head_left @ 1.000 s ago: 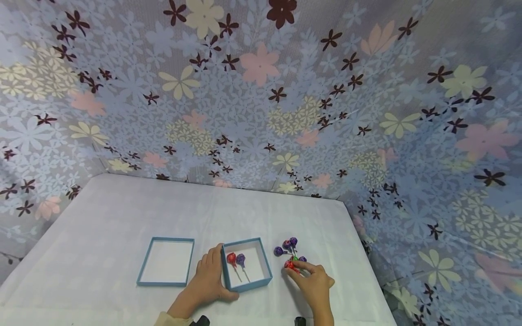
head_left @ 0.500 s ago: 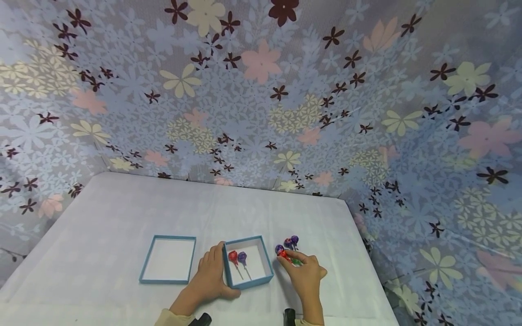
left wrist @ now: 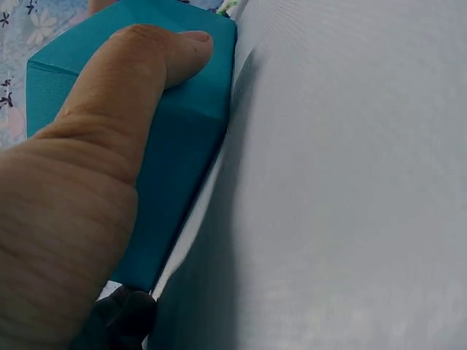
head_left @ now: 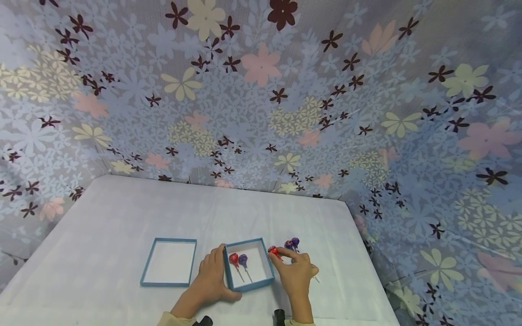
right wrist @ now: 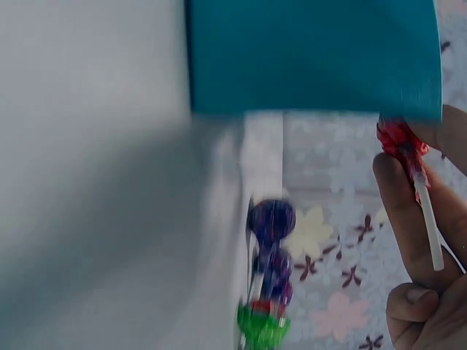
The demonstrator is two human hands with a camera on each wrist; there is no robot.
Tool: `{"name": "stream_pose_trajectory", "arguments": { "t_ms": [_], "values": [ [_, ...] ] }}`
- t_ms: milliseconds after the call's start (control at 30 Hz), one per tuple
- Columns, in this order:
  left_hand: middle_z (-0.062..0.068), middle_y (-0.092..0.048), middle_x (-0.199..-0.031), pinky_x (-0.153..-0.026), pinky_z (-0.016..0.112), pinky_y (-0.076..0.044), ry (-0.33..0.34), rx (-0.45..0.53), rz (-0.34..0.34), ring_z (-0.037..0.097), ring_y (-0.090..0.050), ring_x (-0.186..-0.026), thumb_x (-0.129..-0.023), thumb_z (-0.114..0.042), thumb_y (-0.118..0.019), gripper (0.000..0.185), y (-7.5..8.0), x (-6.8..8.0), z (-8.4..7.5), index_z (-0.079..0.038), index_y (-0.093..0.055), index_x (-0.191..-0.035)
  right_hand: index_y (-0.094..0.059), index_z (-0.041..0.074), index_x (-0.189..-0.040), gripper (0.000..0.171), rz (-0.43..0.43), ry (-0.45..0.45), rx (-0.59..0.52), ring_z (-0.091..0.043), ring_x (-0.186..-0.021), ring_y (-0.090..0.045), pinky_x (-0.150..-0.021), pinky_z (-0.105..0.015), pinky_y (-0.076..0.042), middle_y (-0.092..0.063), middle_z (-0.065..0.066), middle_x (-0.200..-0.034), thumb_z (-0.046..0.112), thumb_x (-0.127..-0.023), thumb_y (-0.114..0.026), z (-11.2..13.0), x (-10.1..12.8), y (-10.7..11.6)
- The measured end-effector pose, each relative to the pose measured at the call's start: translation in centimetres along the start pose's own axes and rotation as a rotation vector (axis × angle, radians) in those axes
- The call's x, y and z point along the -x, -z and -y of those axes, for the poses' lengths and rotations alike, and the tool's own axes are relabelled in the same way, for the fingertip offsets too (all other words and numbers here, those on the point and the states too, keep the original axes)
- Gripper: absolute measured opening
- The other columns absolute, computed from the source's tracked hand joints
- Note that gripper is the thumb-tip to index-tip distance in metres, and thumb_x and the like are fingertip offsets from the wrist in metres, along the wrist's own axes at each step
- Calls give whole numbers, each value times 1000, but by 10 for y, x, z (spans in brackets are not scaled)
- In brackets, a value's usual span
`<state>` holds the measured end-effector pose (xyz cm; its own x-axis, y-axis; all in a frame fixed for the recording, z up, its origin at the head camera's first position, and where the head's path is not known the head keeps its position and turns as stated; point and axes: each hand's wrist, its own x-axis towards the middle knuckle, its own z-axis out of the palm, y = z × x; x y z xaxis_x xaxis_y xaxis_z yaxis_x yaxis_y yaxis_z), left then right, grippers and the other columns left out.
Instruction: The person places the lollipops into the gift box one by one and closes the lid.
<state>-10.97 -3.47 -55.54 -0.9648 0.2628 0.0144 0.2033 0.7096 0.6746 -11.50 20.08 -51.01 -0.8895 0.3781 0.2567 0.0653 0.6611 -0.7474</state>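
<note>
A red lollipop, its round head wrapped in glossy crinkled foil on a thin white stick, is pinched in the grip of the right hand, fingertips closed on the stick just under the head. It hangs at the right wall of a small square box of matte teal card with a white inside; I cannot tell whether it touches the rim. In the box lie two more lollipops, one red and one purple, side by side, sticks pointing to 5 o'clock. The left hand holds the box at its 9 o'clock side, fingers laid along the wall and the thumb curled against the near wall. At 3 o'clock of the box, just beyond the right hand, a little heap of purple lollipops rests on the desk, which is spread with a smooth white cloth. At 9 o'clock of the box lies a shallow teal lid, open side up. No writing can be read on wrappers or box. Flower-printed fabric hangs behind.
</note>
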Motion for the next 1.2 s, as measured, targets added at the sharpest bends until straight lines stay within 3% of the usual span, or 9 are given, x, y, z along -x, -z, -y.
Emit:
{"name": "stream_pose_trajectory", "arguments": {
  "t_ms": [300, 533, 1200],
  "values": [
    [26, -39, -144, -105, 60, -35, -12, -21, -15, 39, -41, -127, -45, -65, -93, 147, -2, -1, 0, 5, -21, -152, -83, 23, -87, 27, -54, 91, -40, -19, -87, -52, -87, -54, -17, -76, 5, -79, 34, -66, -95, 22, 8, -17],
    [27, -40, -143, -103, 59, -37, -16, -34, -15, 40, -43, -124, -44, -65, -93, 147, -1, 0, 0, 7, -23, -151, -83, 24, -86, 26, -65, 158, -32, -16, -81, -49, -82, -50, -18, -75, 7, -75, 32, -64, -96, 30, 15, -29],
    [27, -41, -142, -102, 59, -38, -19, -67, -27, 41, -43, -124, -45, -66, -92, 145, -2, 0, -1, 7, -24, -150, -83, 28, -86, 26, 37, 211, 181, -15, -77, -47, -80, -53, -23, -69, 9, -66, 43, -66, -92, 32, 23, -46]
  ]
}}
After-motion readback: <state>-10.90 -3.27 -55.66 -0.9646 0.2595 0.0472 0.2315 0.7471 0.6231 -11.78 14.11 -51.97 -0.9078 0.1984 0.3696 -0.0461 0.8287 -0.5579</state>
